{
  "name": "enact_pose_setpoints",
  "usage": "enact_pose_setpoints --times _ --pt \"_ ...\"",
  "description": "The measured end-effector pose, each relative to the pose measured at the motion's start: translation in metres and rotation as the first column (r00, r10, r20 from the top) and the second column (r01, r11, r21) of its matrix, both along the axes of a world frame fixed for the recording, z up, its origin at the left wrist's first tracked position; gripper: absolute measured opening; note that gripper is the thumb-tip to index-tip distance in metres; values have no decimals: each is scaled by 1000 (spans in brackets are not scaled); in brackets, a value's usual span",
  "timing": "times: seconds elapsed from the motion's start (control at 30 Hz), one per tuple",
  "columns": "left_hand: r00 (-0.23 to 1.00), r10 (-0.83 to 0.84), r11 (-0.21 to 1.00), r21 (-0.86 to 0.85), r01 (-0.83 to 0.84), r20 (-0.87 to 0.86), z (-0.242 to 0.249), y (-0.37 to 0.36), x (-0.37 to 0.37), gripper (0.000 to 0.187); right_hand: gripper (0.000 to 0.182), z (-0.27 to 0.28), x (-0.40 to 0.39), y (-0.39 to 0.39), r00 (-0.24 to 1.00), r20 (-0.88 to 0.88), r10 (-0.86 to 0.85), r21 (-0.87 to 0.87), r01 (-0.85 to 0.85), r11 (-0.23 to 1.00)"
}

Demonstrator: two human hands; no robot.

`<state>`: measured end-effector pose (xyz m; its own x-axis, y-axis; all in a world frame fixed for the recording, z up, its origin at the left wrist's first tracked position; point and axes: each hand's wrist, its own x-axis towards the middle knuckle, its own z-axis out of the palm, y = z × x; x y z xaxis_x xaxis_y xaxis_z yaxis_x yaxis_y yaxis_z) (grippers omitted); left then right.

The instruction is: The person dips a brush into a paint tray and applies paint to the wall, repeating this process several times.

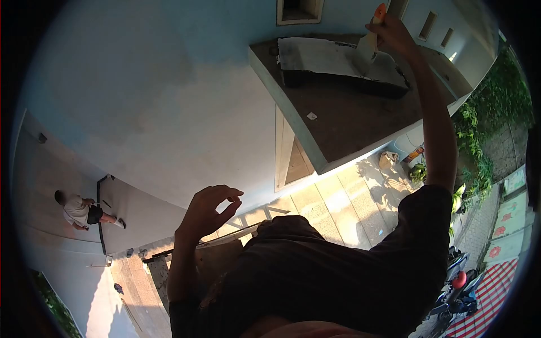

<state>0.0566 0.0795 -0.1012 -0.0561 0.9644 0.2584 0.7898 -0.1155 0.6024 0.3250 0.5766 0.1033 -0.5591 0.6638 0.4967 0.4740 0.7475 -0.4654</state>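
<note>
Stretching across the left and middle, the white-and-blue wall [169, 101] stood beside a brown-topped ledge [355, 129] at right. Another person [79, 211] was visible at far left. A long block [321, 53] lay on the far part of the ledge. Its top was mostly pale grey, with darker patches, while its near side was dark; by appearance, the work had covered much of the top, leaving those patches and the side. The left hand [205, 211], nearer, was released and loosely curved, with nothing visible in it. The right hand [394, 35] gripped an orange-ended brush [380, 12], its broad end at the block's right part. Smallest was a white scrap [311, 116] on the ledge.
</note>
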Motion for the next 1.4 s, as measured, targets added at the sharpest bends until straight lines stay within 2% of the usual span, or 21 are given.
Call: enact_pose_setpoints --times 0.23,0.3,0.43,0.5,0.6,0.83,1.03,1.13,1.23,1.3,1.33,1.4 --pt "999 21 1000 -10 -21 25 0 -2 -1 13 41 11 4 -5 998 56 13 -30 -11 999" --pt "1000 17 1000 -2 -17 23 0 -2 -1 13 40 14 10 5 999 -53 10 -12 -10 1000" --pt "1000 16 1000 8 -17 22 0 -3 -1 12 38 19 14 8 996 -82 16 -64 -21 998" --pt "1000 10 1000 12 -10 14 1 -4 -2 12 37 16 13 -5 966 -236 108 -148 -145 978" --pt "1000 1 1000 15 -1 0 -1 -5 -2 13 39 12 8 -9 945 -288 155 -188 -215 958" --pt "1000 -18 997 68 18 -13 -3 -7 -3 15 34 -3 -7 -14 966 -235 109 -220 -162 962" --pt "1000 -16 1000 26 16 -24 3 -7 -1 14 32 -3 -13 -14 987 -153 47 -123 -66 990" --pt "1000 -11 999 36 11 -6 3 -9 0 15 32 9 -10 -24 985 -154 78 -96 -94 991" --pt "1000 8 1000 18 -7 -15 6 -11 2 15 29 11 -8 -37 980 -153 126 13 -125 992" --pt "1000 9 1000 20 -9 -15 6 -11 3 15 32 1 -11 -54 935 -242 260 11 -265 964" --pt "1000 6 1000 20 -6 -14 7 -11 3 15 32 0 -11 -64 934 -243 261 15 -266 964" --pt "1000 -1 1000 25 1 -20 7 -11 2 15 25 -1 -11 -83 966 53 252 235 -258 937"
